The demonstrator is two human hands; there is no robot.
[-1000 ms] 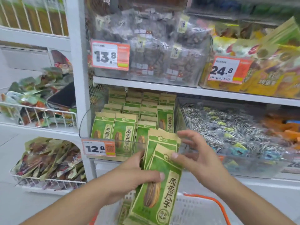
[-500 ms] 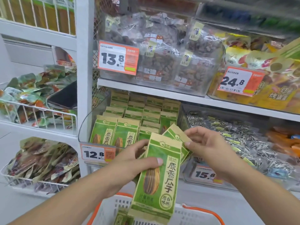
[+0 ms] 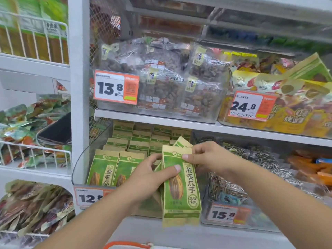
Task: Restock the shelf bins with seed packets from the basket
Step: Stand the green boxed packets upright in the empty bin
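I hold a small stack of green-and-tan seed packets [image 3: 181, 187] upright in front of the clear shelf bin [image 3: 79, 164], which holds rows of the same packets [image 3: 140, 141]. My left hand [image 3: 150, 175] grips the stack from the left, thumb across the front packet. My right hand [image 3: 210, 157] pinches the top edge of the packets from the right; one packet's corner sticks up behind. Of the basket, only the orange handle [image 3: 125, 245] shows at the bottom edge.
Price tags 12.8 [image 3: 89, 197], 15.8 [image 3: 224, 214], 13.8 [image 3: 116, 87] and 24.8 [image 3: 251, 106] hang on bin fronts. A bin of striped seeds [image 3: 251, 162] sits right of the green packets. Wire racks [image 3: 34, 155] of snack bags stand left of the white post [image 3: 78, 87].
Both hands have raised the packets up and closer to the bin, and the front packet now stands straighter. The view has tilted up, so the basket has dropped nearly out of sight.
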